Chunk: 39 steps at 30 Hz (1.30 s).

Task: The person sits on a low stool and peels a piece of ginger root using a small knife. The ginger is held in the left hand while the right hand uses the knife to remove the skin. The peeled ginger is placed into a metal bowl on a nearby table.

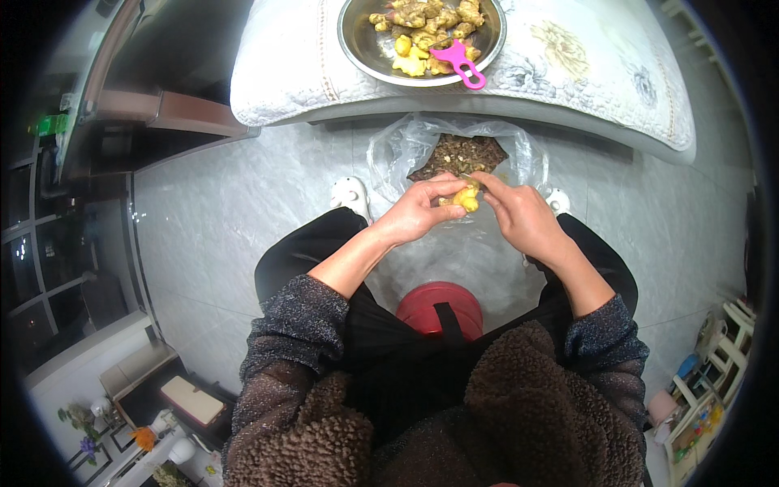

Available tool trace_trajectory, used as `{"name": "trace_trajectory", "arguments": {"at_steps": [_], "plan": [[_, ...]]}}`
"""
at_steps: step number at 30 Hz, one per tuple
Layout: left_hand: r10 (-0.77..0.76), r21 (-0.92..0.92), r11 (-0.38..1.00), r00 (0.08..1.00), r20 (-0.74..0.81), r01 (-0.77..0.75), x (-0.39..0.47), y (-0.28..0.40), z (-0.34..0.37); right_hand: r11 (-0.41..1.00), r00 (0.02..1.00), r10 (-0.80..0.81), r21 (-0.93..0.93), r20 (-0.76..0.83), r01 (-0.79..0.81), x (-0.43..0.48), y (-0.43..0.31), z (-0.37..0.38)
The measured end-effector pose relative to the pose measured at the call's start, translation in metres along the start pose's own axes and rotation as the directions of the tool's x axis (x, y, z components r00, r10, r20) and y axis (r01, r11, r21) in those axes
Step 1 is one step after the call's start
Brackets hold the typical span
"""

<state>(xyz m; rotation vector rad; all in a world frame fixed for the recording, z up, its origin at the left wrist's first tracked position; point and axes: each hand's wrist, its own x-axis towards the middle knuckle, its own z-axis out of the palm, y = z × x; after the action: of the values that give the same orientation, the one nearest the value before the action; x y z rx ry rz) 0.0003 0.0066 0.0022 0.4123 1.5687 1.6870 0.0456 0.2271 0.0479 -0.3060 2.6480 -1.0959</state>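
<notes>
My left hand point(414, 207) grips a knobbly piece of ginger point(467, 199), whose yellow flesh shows where the skin is off. Close on its right, my right hand point(523, 213) is curled with the index finger against the ginger's upper side. It appears to hold a thin tool, mostly hidden; only a slim light tip shows by the fingertip. Beneath both hands, an open clear plastic bag point(398, 149) on the floor holds brown peelings point(465, 152). Ahead, a steel bowl point(347, 45) contains several ginger roots point(420, 18), some peeled. A pink peeler point(459, 59) lies across its near rim.
The bowl stands on a padded seat with a quilted floral cover point(280, 73). Between my legs is a red round stool or bucket point(438, 301). My white shoes point(351, 195) flank the bag on the grey tiled floor point(201, 207). A shelf with small items point(700, 420) stands at lower right.
</notes>
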Motion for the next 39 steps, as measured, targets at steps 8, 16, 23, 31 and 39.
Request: {"name": "trace_trajectory", "arguments": {"at_steps": [8, 16, 23, 31, 39], "plan": [[0.034, 0.059, 0.998, 0.999, -0.035, -0.032, 0.0, 0.007, 0.0, 0.991, 0.995, 0.043, 0.122, 0.09, -0.054, -0.002, 0.001, -0.006], [0.027, 0.14, 0.99, 1.0, -0.012, -0.026, -0.004, 0.006, 0.001, 0.975, 0.994, -0.11, -0.197, -0.02, 0.104, 0.0, 0.006, 0.01], [0.128, 0.196, 0.974, 0.991, -0.044, -0.117, -0.004, 0.003, 0.005, 0.996, 0.999, -0.046, -0.075, -0.014, 0.045, 0.002, 0.009, 0.009], [0.095, 0.201, 0.976, 0.994, -0.05, -0.083, -0.003, 0.012, 0.003, 0.97, 0.996, 0.092, 0.225, 0.004, -0.09, 0.004, 0.009, 0.0], [0.223, 0.393, 0.906, 0.967, -0.123, -0.159, -0.002, 0.007, -0.002, 0.978, 0.987, 0.065, 0.189, 0.149, -0.093, 0.006, 0.001, -0.01]]}}
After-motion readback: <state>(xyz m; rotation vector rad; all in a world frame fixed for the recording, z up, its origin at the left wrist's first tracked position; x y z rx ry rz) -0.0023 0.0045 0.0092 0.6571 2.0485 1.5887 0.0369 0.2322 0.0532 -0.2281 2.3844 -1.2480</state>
